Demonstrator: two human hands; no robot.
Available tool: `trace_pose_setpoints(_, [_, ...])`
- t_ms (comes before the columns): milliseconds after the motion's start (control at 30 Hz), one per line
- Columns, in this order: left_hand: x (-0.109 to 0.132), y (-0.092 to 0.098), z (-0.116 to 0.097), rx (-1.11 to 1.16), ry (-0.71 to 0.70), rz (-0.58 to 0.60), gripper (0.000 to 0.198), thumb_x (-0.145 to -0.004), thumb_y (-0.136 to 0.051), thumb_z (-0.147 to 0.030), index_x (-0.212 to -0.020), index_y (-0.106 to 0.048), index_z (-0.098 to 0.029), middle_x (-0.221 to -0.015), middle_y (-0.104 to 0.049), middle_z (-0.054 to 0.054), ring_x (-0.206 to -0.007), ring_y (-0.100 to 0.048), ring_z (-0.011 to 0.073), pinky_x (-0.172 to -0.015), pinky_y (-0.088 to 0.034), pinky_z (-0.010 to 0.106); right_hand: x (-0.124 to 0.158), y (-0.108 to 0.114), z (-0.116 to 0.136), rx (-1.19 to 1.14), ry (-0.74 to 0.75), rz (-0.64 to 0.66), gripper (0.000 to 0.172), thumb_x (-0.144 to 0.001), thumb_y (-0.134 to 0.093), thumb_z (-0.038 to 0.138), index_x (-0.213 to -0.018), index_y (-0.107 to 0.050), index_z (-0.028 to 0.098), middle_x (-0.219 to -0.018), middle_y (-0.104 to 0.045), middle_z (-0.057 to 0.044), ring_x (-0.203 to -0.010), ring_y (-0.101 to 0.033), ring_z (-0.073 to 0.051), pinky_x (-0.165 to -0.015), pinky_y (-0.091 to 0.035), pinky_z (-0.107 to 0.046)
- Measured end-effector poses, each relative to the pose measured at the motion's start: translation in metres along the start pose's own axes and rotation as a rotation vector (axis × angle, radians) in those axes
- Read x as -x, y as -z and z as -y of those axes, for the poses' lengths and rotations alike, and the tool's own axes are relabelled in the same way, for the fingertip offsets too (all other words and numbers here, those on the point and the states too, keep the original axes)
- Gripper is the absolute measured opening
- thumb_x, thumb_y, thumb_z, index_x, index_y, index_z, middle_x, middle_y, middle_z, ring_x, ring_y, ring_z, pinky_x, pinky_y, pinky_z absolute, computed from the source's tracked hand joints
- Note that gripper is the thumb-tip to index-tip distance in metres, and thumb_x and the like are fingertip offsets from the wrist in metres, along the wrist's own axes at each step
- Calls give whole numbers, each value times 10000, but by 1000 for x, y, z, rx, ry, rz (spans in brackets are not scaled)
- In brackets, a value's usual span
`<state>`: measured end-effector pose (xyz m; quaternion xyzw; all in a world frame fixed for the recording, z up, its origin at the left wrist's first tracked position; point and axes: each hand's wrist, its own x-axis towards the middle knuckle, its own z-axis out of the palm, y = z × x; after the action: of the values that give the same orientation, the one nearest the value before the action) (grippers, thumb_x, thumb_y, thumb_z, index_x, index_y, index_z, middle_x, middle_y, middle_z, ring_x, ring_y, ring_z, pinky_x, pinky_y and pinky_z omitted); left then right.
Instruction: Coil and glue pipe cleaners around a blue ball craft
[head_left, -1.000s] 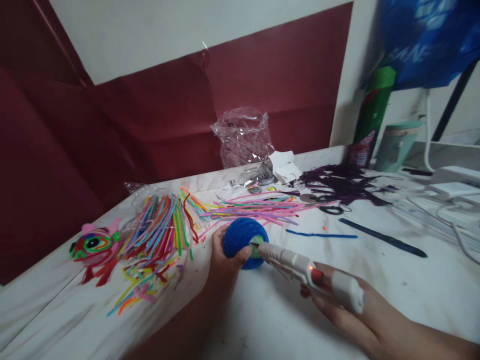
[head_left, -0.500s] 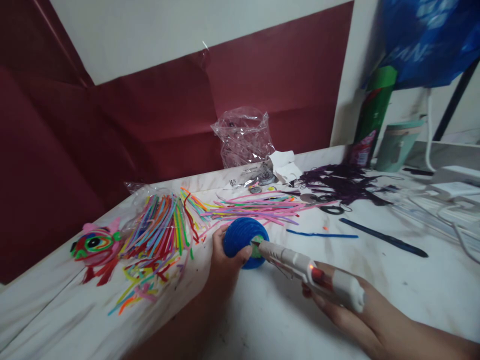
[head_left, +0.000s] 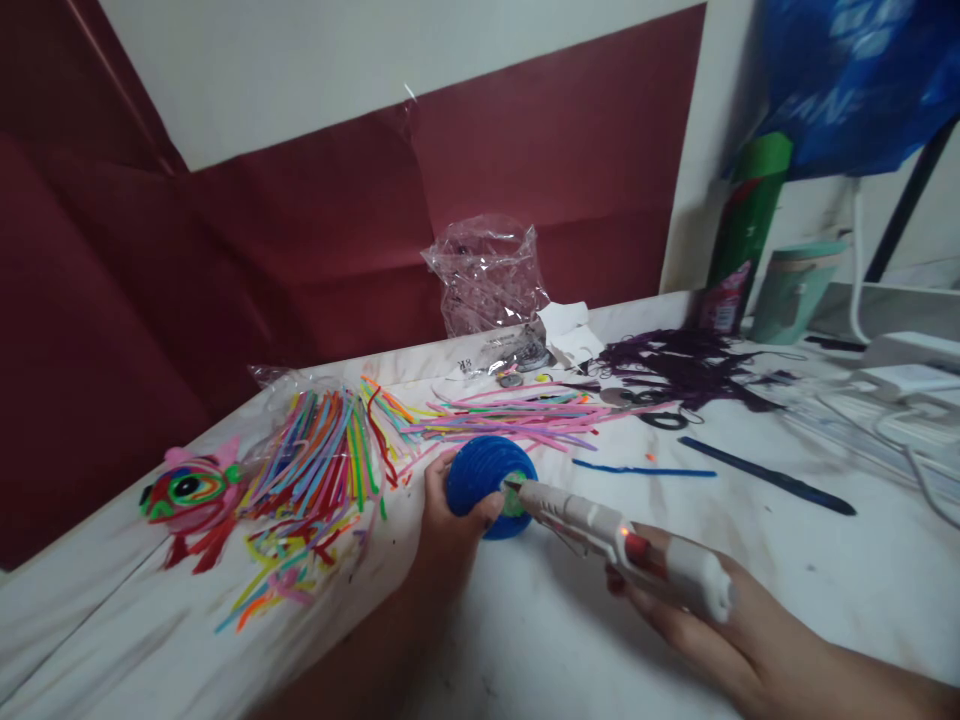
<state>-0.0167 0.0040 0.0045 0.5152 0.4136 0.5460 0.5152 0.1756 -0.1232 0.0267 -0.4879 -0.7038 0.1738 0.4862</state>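
Blue ball [head_left: 474,470], ridged, 1 pc: front centre of tabletop [head_left: 525,650], nr. rear clutter; green patch [head_left: 519,502] facing R side; whether ball rests on surface or is held just clear, can't tell. L hand [head_left: 441,520]: curled part-open to ball's width, gripping its L side, thumb across front w/ tip by patch. R hand [head_left: 679,632]: closed round grip of glue gun [head_left: 581,518], white; trigger finger hidden, squeeze n/k. Nozzle [head_left: 514,486]: dark, at patch, contact unclear; indicator light [head_left: 625,533] lit, so prob. hot. Risks (est.): (1) burn to L thumb, cause: nozzle v. close, small slip of either hand; (2) ball turning in grip, cause: round shape, one-hand hold, gun pushing from R; nozzle could then skid onto blue; (3) excess glue running past patch, cause: overlong squeeze; (4) drips or stray stems sticking, cause: pink stems [head_left: 502,425] just behind ball, blue stem [head_left: 645,469] to R of it. Also nr. stems: scissors [head_left: 664,420], low snag risk, well clear of gun.
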Motion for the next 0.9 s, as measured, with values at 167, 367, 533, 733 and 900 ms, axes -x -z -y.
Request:
trace_pose_setpoints(167, [2,0,-2,-13,-2,0,691,-523,-801,-288,-1131,-487,-195,-1066,-602,65,-917,-616,221,-782,-495,324,-1,2,3,32,-1,-3,125,-835,-492,272,-732,-561,255,-630,-700,-7,-513,-666,-185,-468,-579,-235])
trace_pose_setpoints(367, [4,0,-3,3,0,9,712,-529,-802,-305,-1153,-478,-196,-1108,-595,81,-939,-610,231,-795,-492,340,-1,1,5,26,-23,6,110,-847,-482,263,-788,-574,252,-650,-701,1,-550,-675,-182,-517,-588,-227])
trace_pose_setpoints(533, [4,0,-6,6,9,-4,710,-516,-809,-310,-1143,-495,-200,-1084,-613,77,-922,-616,236,-799,-492,354,-2,4,5,67,-37,-7,135,-846,-472,259,-754,-569,243,-693,-712,-22,-618,-688,-199,-518,-584,-241])
trace_pose_setpoints(733, [5,1,-5,36,-1,-8,688,-565,-773,-324,-1178,-487,-200,-1084,-630,80,-925,-627,237,-829,-488,371,-2,6,5,99,-45,-1,167,-846,-453,243,-728,-571,239,-703,-714,-30,-646,-692,-204,-522,-584,-252])
trace_pose_setpoints(900, [5,3,-4,41,4,10,693,-578,-764,-324,-1200,-483,-205,-1080,-626,75,-904,-624,224,-819,-492,359,-4,7,8,99,-12,10,159,-847,-441,236,-750,-566,236,-695,-712,-31,-621,-691,-197,-517,-583,-245])
